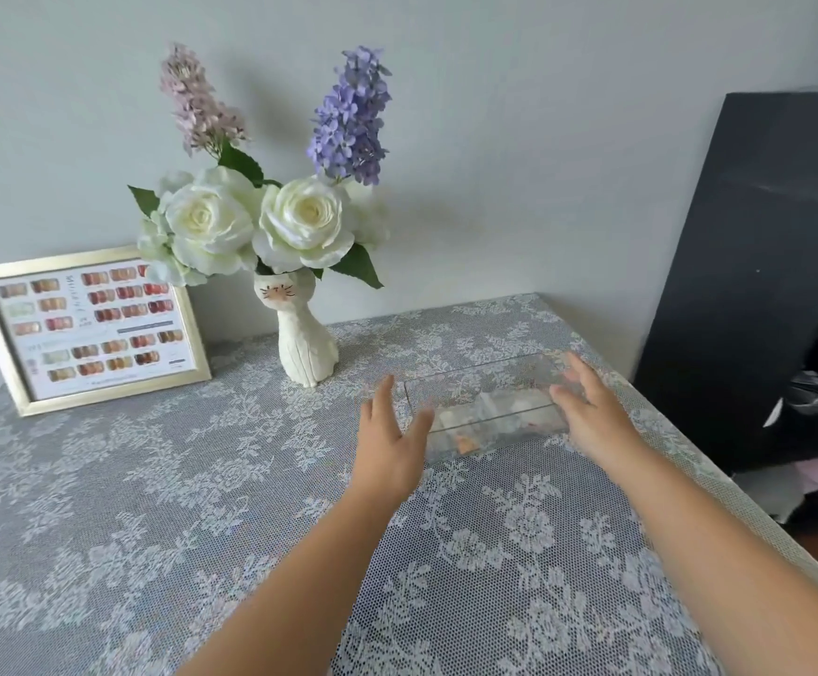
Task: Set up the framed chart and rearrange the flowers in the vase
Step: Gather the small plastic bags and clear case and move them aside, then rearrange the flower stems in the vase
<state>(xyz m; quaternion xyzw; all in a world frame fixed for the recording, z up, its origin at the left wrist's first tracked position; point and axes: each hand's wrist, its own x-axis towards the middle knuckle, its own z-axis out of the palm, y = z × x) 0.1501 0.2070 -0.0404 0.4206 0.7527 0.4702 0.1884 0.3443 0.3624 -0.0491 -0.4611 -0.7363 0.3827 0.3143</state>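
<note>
A gold-framed chart (86, 329) of nail colour samples stands leaning against the wall at the back left. Right of it a white cat-shaped vase (305, 344) holds two white roses (255, 222), a pink spike (196, 101) and a purple spike (350, 117). A clear plastic box (487, 407) with small items inside lies on the lace-covered table (153, 505). My left hand (389, 441) is at the box's left end and my right hand (592, 412) at its right end. Both have spread fingers and hold nothing.
A large black panel (758, 265) leans at the right, past the table's edge. The grey wall (519, 163) runs right behind the vase and frame. The table's right edge drops off near my right forearm.
</note>
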